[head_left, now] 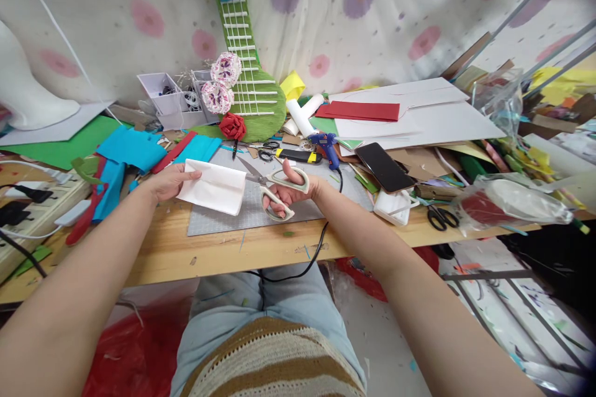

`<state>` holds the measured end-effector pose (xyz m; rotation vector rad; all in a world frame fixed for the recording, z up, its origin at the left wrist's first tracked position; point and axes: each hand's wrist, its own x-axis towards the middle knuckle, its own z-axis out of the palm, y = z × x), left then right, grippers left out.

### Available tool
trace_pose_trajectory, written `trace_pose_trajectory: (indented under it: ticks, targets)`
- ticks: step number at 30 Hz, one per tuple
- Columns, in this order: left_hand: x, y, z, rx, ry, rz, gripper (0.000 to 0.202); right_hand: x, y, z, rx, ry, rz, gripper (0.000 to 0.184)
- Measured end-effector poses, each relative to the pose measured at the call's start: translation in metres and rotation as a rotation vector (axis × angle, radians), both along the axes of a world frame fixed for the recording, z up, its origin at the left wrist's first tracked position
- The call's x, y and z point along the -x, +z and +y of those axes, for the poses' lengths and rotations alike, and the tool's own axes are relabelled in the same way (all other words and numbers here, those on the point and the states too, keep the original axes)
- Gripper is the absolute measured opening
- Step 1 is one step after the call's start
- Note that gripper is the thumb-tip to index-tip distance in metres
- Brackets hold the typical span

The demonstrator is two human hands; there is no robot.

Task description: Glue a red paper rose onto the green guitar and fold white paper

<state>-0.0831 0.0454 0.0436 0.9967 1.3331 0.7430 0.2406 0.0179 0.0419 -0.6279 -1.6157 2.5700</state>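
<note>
A folded piece of white paper point(213, 187) is pinched at its left edge by my left hand point(173, 182). My right hand point(292, 188) has its fingers through the pale handles of a pair of scissors point(261, 179). The scissors' blades are spread and point left, right at the paper's right edge; I cannot tell whether they touch it. Both hands are above a grey cutting mat point(307, 214). Behind them stands a green guitar shape point(261, 99) with white strings and paper flowers.
A blue glue gun point(327, 147) and a yellow-black cutter knife point(298, 156) lie behind my right hand. To the right are a phone point(384, 166) and black scissors point(442, 218). Blue crepe paper point(130, 149) and a power strip point(41, 217) sit left. A black cable point(321, 242) hangs over the table's front edge.
</note>
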Motion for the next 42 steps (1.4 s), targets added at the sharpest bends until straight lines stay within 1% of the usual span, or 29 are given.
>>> trace_pose_trajectory:
  ticks: [6, 12, 14, 17, 22, 25, 29, 32, 35, 38, 42]
  targets:
    - [-0.001, -0.001, 0.001, -0.024, 0.008, -0.045, 0.049, -0.003, -0.007, -0.002, 0.01, -0.061, 0.059, 0.097]
    - [-0.001, -0.001, 0.003, -0.035, -0.011, -0.037, 0.048, -0.003, -0.006, -0.004, 0.027, -0.157, -0.024, 0.088]
    - [-0.001, -0.002, 0.004, -0.035, -0.009, -0.022, 0.045, -0.003, -0.009, -0.003, 0.033, -0.141, 0.018, 0.085]
    - [-0.001, -0.004, 0.006, -0.019, 0.013, 0.011, 0.039, -0.004, -0.018, 0.002, 0.042, -0.08, 0.123, 0.08]
    - [-0.005, -0.005, 0.006, -0.005, 0.029, -0.017, 0.035, -0.008, -0.031, 0.008, 0.061, -0.036, 0.259, 0.074]
    - [-0.007, -0.005, 0.005, 0.002, 0.037, -0.016, 0.037, -0.011, -0.034, 0.008, 0.07, -0.029, 0.279, 0.068]
    - [-0.007, -0.006, 0.006, -0.005, 0.041, -0.022, 0.034, -0.012, -0.035, 0.008, 0.075, -0.029, 0.246, 0.063]
    - [-0.004, -0.008, 0.007, -0.017, 0.035, -0.034, 0.033, -0.012, -0.035, 0.007, 0.062, -0.02, 0.224, 0.063]
    - [-0.002, -0.01, 0.008, -0.043, 0.026, -0.06, 0.039, -0.01, -0.03, 0.003, 0.035, -0.006, 0.205, 0.069]
    - [-0.004, -0.009, 0.006, -0.05, 0.007, -0.074, 0.045, -0.009, -0.022, -0.002, 0.023, 0.051, 0.18, 0.08]
    - [-0.011, -0.004, 0.002, -0.043, -0.024, -0.084, 0.047, -0.007, -0.014, -0.005, 0.006, 0.133, 0.175, 0.089]
